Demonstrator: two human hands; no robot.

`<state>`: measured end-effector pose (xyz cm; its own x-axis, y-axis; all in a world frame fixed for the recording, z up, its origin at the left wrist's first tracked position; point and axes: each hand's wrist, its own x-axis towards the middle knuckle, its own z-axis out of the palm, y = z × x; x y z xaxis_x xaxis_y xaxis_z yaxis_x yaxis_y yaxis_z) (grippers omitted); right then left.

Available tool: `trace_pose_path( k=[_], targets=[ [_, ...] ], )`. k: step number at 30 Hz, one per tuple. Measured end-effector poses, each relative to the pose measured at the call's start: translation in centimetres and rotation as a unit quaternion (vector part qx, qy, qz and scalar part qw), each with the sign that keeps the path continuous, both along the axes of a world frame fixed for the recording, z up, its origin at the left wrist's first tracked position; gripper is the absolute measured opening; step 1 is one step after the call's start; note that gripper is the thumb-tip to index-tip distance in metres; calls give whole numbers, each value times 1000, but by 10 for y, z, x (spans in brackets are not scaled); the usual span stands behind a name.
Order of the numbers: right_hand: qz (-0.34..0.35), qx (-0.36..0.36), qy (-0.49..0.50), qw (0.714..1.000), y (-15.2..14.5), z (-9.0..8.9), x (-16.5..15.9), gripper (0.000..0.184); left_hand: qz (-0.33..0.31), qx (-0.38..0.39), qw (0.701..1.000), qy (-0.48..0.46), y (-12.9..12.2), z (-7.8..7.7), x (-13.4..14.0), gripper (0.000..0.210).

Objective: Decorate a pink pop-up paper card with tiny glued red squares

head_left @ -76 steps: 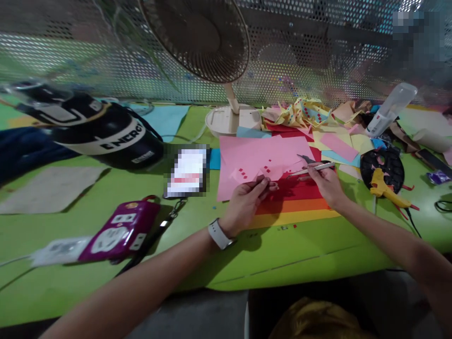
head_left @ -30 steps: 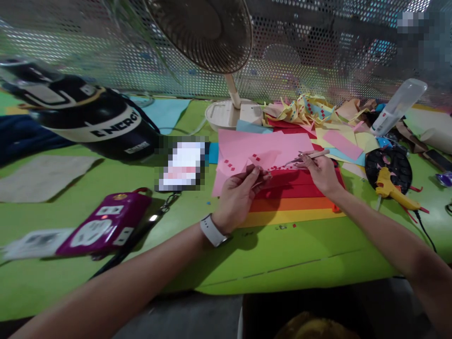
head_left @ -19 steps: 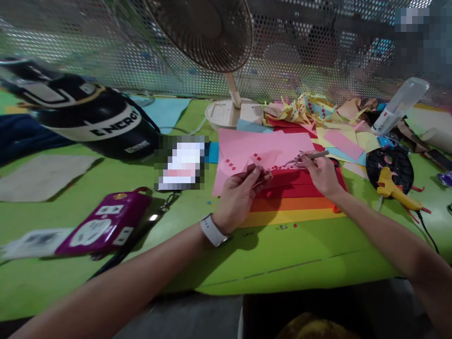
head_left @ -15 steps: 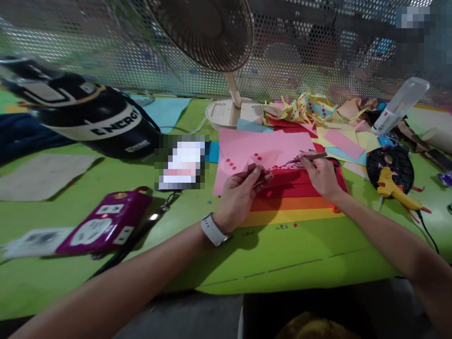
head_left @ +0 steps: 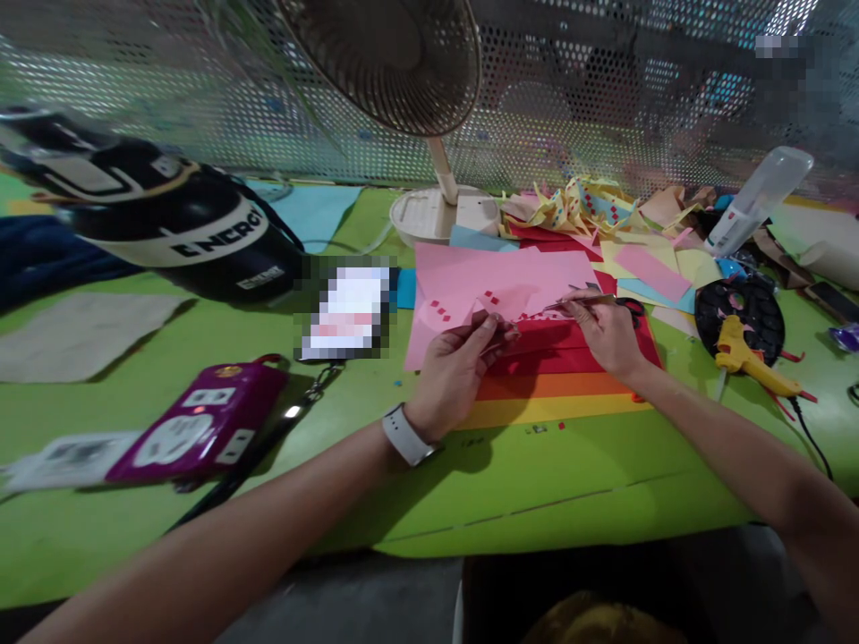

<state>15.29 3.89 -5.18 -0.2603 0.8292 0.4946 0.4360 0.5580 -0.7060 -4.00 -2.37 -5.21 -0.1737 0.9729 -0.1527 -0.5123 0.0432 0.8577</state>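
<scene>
My left hand (head_left: 456, 362), with a white watch band on its wrist, is closed in a pinch over the pink sheet (head_left: 510, 268); what its fingertips hold is too small to make out. In my right hand (head_left: 608, 331) is a pair of slim metal tweezers (head_left: 556, 306), tips pointing left toward my left fingers. Small red paper diamonds (head_left: 439, 311) lie on the pink sheet, and more red bits sit between the hands. Beneath the hands are red paper (head_left: 557, 353), an orange strip (head_left: 557, 387) and a yellow strip (head_left: 537, 411).
A fan (head_left: 446, 215) stands behind the sheets, near a heap of paper scraps (head_left: 604, 210). To the right lie a yellow glue gun (head_left: 752, 362) and a clear bottle (head_left: 761, 201). On the left are a phone (head_left: 349, 313), a purple case (head_left: 201, 420) and a large black bottle (head_left: 201, 233).
My right hand and the tweezers have shifted slightly, the tweezers now lying at a flatter angle. My left hand stays nearly in place.
</scene>
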Motion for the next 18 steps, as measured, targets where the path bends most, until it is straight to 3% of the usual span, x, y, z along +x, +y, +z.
trace_pose_path(
  k=[9,18],
  targets=[
    [9,26,-5,1000,-1,0,-1,32,-2,-4,1000,-5,0,1,0,19],
    [-5,8,18,1000,-4,3,1,35,-7,-11,1000,-5,1,1,-1,21]
  ],
)
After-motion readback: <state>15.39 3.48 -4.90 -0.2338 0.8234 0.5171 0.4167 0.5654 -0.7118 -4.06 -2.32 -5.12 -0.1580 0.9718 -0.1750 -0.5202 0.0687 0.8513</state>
